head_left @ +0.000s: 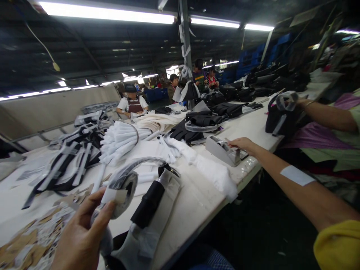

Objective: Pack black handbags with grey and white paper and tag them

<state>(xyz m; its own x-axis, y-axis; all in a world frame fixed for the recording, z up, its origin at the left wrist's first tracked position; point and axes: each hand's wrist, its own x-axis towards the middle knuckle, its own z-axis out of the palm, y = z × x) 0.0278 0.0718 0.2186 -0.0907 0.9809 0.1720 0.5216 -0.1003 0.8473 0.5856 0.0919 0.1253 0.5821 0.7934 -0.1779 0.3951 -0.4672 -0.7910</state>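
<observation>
My left hand (87, 225) is closed round a bag handle (143, 161) wrapped in clear plastic, the thumb pressing a small white paper piece (114, 195) against it. The handle arches over to a black handbag (149, 204) that lies on the table's front edge, with white paper and clear film about it. Stretched out to the right, my right hand (243, 145) pinches at the near end of a grey tape dispenser (222, 150). What looks like a bit of clear tape hangs under its fingers. A white patch (298, 175) sits on my right forearm.
White foam sheeting (205, 165) lies between bag and dispenser. Farther back are a bundle of white tubes (120, 140), black bags (194, 127) and wrapped straps (67, 161). Brown paper scraps (28, 240) cover the near left. A co-worker's arm (329, 112) holds a black bag (281, 116) at right.
</observation>
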